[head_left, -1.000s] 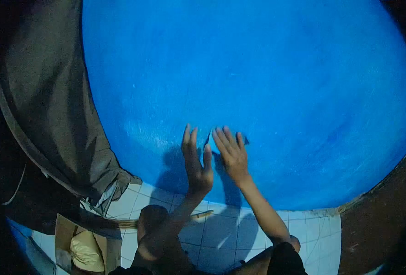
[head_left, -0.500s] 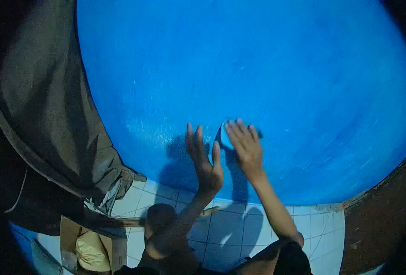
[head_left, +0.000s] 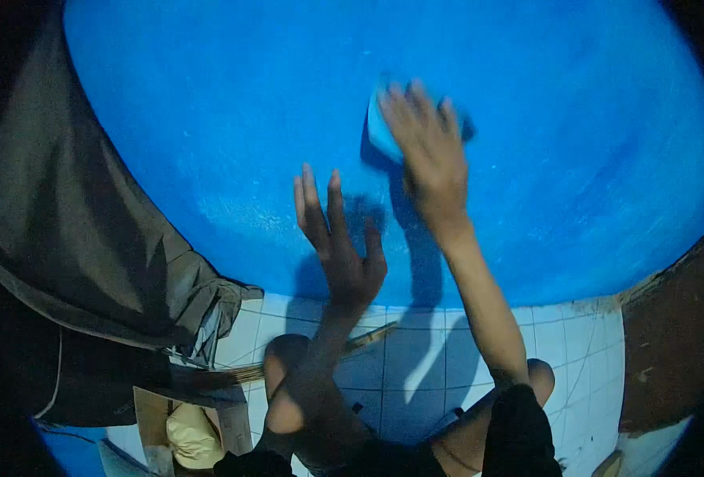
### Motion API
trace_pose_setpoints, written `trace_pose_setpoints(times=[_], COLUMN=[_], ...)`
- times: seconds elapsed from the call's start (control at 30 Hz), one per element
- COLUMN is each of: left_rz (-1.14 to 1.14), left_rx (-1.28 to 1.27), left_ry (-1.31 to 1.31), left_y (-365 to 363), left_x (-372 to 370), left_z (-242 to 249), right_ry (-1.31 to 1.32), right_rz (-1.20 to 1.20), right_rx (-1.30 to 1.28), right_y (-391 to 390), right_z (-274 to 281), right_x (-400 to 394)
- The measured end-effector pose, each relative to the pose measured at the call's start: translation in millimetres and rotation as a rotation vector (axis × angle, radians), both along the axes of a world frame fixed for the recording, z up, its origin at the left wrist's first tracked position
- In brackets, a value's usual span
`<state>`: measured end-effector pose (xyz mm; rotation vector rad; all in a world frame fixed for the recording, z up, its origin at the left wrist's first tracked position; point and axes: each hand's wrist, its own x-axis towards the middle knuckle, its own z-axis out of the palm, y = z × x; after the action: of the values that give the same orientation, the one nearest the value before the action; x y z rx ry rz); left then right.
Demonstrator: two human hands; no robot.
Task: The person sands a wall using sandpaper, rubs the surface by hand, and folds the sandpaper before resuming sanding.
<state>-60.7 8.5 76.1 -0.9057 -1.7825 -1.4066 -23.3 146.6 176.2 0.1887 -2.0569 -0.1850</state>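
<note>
A blue-painted wall [head_left: 288,87] fills most of the view in front of me. Under the fingers of my right hand [head_left: 431,167] lies a thin light blue piece, like a sheet or cloth [head_left: 381,137], pressed against the wall; its left edge shows and the rest is hidden behind the hand. To the left and lower, my left hand [head_left: 340,246] holds nothing, its fingers spread and pointing up before the wall. Both hands cast shadows on the paint. Pale scuffed patches show on the wall near the left hand.
Dark grey fabric [head_left: 74,199] hangs along the left. On the white tiled floor [head_left: 415,366] lies a thin stick-like bundle [head_left: 245,372], partly behind my left arm. A cardboard box [head_left: 152,417] with a yellowish bag [head_left: 193,436] stands at lower left. A brown surface [head_left: 662,358] is at right.
My right hand has slid up the wall, carrying the light blue piece with it. The left hand has risen slightly and remains spread. The camera view has shifted a little.
</note>
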Motion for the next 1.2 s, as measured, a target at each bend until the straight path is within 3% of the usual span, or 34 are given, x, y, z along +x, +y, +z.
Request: trace_pose_setpoints(times=[0.07, 0.1, 0.2, 0.27, 0.4, 0.47, 0.6, 0.67, 0.8, 0.87, 0.97, 1.1, 1.2], left_rz=[0.039, 0.040, 0.060, 0.263, 0.305, 0.327, 0.325, 0.309, 0.268, 0.206, 0.160, 0.143, 0.119], left_rx=[-0.101, -0.104, -0.169, -0.361, -0.391, -0.413, -0.420, -0.406, -0.398, -0.409, -0.359, -0.305, -0.334], left_ry=[0.080, 0.075, 0.078, 0.011, 0.023, -0.019, -0.025, 0.001, -0.012, -0.103, -0.105, -0.036, -0.109], left_y=[0.1, 1.4, 3.8, 3.9, 10.9, 16.5, 20.0, 21.1, 19.0, 17.8, 19.1, 14.1, 11.2], left_x=[-4.5, -4.8, -10.3, -5.1, -3.0, -0.7, -5.1, -10.2, -4.2, 6.8, 6.0, 1.9, 2.5], left_z=[-2.4, -5.8, -19.1, -28.3, -34.1, -31.8, -40.7, -47.8, -42.2, -26.4, -28.6, -34.6, -26.2], right_ry=[0.256, 0.251, 0.135, -0.217, -0.217, 0.123, 0.202, -0.097, -0.190, -0.065, 0.059, -0.063, -0.137], right_rz=[-0.041, -0.040, 0.032, 0.204, 0.187, 0.025, -0.034, 0.030, 0.145, 0.009, -0.015, 0.108, 0.033], right_rx=[0.032, 0.028, -0.028, -0.138, -0.049, 0.129, 0.083, -0.010, -0.021, 0.130, 0.053, -0.040, 0.117], right_y=[-0.2, -3.6, -9.3, -7.4, 3.8, 8.7, -0.5, -3.0, -3.1, -6.2, -16.4, -16.6, -4.7], right_z=[30.6, 23.7, -23.3, -62.9, -14.1, 31.2, 6.2, -49.0, -28.4, 16.7, 32.7, -46.3, -53.3], right_x=[-13.6, -16.5, -18.2, -7.6, -5.6, -11.4, -19.0, -10.4, -0.1, -3.0, -16.6, -11.0, -3.8])
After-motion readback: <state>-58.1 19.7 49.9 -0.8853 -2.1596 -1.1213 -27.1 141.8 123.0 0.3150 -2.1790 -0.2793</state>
